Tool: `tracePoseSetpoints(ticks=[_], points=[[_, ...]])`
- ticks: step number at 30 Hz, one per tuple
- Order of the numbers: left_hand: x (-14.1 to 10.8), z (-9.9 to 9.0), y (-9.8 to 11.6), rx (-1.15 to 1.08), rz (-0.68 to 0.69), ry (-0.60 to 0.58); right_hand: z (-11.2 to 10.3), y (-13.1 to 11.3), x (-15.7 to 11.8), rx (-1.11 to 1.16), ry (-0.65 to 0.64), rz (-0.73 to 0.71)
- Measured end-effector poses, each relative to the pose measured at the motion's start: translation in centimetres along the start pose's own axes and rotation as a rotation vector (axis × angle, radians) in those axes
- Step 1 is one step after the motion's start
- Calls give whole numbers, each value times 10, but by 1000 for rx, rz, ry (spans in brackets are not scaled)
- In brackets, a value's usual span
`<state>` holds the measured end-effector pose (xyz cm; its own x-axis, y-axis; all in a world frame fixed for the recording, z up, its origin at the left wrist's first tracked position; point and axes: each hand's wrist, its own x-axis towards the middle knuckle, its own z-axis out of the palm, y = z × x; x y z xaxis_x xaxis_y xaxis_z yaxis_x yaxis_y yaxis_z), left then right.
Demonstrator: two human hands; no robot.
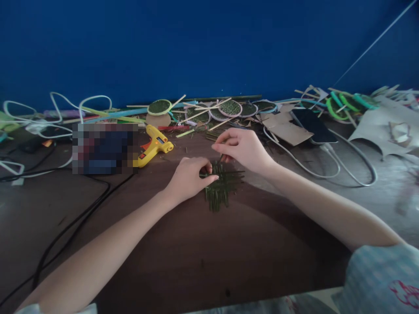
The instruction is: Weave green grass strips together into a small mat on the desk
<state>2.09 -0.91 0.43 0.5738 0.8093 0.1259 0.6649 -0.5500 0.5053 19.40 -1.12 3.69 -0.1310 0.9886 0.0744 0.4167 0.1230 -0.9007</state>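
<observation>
On the dark tabletop (183, 253), right in front of me, lies the woven green piece (216, 195), strips fanning out at its edges! My left hand (188, 178) is at its left side, thumb and forefinger parted over the weave. My right hand (244, 149) is bunched above the far edge, fingertips close together; whether they pinch a strip, I can't quite tell. The yellow glue gun (154, 146) lies beyond my left hand.

Nothing readable (pink sleeve lettering (406, 295), perhaps)
</observation>
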Motion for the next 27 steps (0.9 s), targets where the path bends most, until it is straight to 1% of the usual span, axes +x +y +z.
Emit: tracePoseSetpoints(ticks=[2,4,9,11,13,14,16,19,20,23,27], points=[[1,0,0,-1,5,10,1,-1,-1,42,3,21],[1,1,0,11,11,13,2,-2,-3,85,-24,18],[3,1,0,45,54,7,5,-4,-6,187,-150,-52],[3,1,0,40,55,18,4,-3,-5,189,-188,-64],[2,0,-1,19,40,19,2,0,-2,114,-170,-84],[1,-1,-2,1,35,17,0,3,-1,46,-141,-104],[0,-2,-3,-40,38,5,-1,12,3,-172,-104,-153],[-1,-4,-4,-67,28,-11,1,23,6,-480,-115,-244],[0,-5,-5,-71,23,-16,2,26,5,-542,-143,-241],[0,-6,-5,-82,13,-27,6,28,3,-628,-219,-233],[1,-7,-6,-96,17,-29,8,28,1,-620,-246,-223]])
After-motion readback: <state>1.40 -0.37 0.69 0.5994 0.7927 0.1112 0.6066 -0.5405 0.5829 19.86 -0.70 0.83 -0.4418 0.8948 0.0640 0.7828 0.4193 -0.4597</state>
